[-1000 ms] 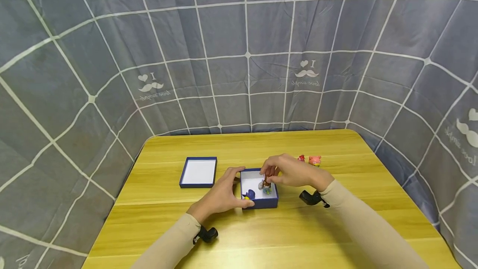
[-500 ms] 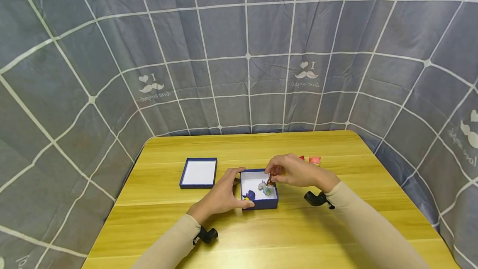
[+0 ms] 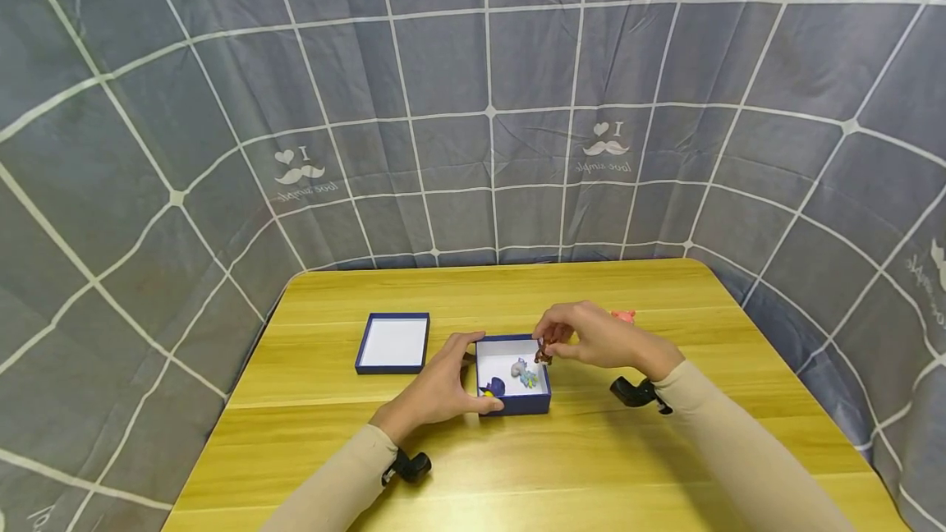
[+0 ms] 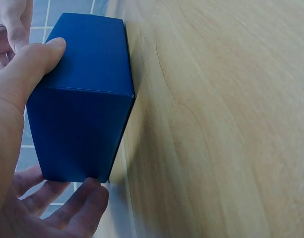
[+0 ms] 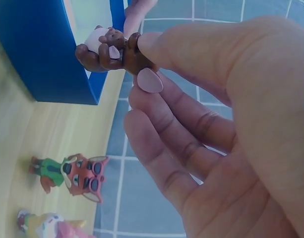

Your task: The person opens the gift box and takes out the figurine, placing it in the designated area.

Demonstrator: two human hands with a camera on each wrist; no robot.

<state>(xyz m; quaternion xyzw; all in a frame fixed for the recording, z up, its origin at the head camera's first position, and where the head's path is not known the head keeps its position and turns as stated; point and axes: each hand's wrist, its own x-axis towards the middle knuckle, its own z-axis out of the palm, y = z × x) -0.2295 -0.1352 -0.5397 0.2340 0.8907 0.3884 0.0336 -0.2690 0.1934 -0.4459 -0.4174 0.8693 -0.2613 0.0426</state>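
Observation:
My left hand [image 3: 443, 384] grips the left side of an open blue box [image 3: 515, 405]. Its thumb lies on the near wall, the other fingers at the far side, as the left wrist view shows. Over the box's right rim my right hand [image 3: 591, 341] pinches a small brown animal figurine [image 5: 137, 54] with a pale front between thumb and fingers. Two figurines are on the box's white floor: a grey and light-blue one [image 3: 523, 372] towards the right, and a dark blue and yellow one [image 3: 494, 387] in the near-left corner, partly behind the thumb.
The white-lined blue lid [image 3: 393, 343] lies on the wooden table [image 3: 310, 401] left of the box. Beyond my right hand is a pink figurine [image 3: 623, 316]. In the right wrist view a fox figurine [image 5: 75, 173] in green stands near it. A grey checked curtain [image 3: 443, 146] surrounds the table.
My right hand has moved right with the brown figurine, from above the box floor to the right rim. The grey and light-blue figurine now shows fully. My left hand stays on the box.

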